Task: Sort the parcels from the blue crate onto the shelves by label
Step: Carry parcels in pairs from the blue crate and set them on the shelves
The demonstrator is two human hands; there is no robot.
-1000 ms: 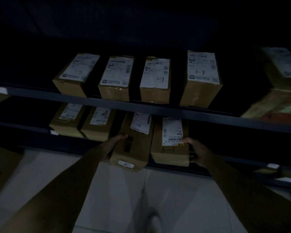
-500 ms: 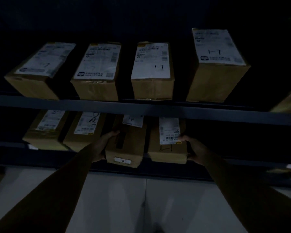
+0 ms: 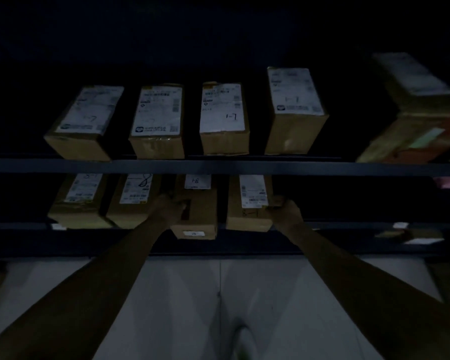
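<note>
Reaching with both arms into the lower shelf (image 3: pixel 348 225) of a dark rack, very dim frame. Left hand (image 3: pixel 170 209) at 8 o'clock from frame centre grips the left side of the left-held parcel (image 3: pixel 196 216), fingers curled over its top left edge; the thumb is too dark to tell. Right hand (image 3: pixel 286 211) at 4 o'clock grips the right side of the right-held parcel (image 3: pixel 246 216), fingers clamped round its near right corner.

The two held parcels sit side by side on the lower shelf with a narrow gap between them. Left-held parcel has a white label with "1-8", and its front end pokes out past the shelf's front edge, further than its neighbours. Right-held parcel has a white barcode label and "8-1" written on the cardboard.

At 9 o'clock of the left hand, two more lower parcels: far-left lower parcel (image 3: pixel 78 201) and second lower parcel (image 3: pixel 133 201), the latter just beside the left wrist.

Upper shelf rail (image 3: pixel 218 166) runs across the middle. Above it, from 10 to 1 o'clock, a row of four upper parcels (image 3: pixel 222 118), all brown with white labels on top; two read "1-7". At 2 o'clock a blurred parcel (image 3: pixel 413 113), label unreadable.

Pale tiled floor (image 3: pixel 192 294) at 6 o'clock, between the forearms.
</note>
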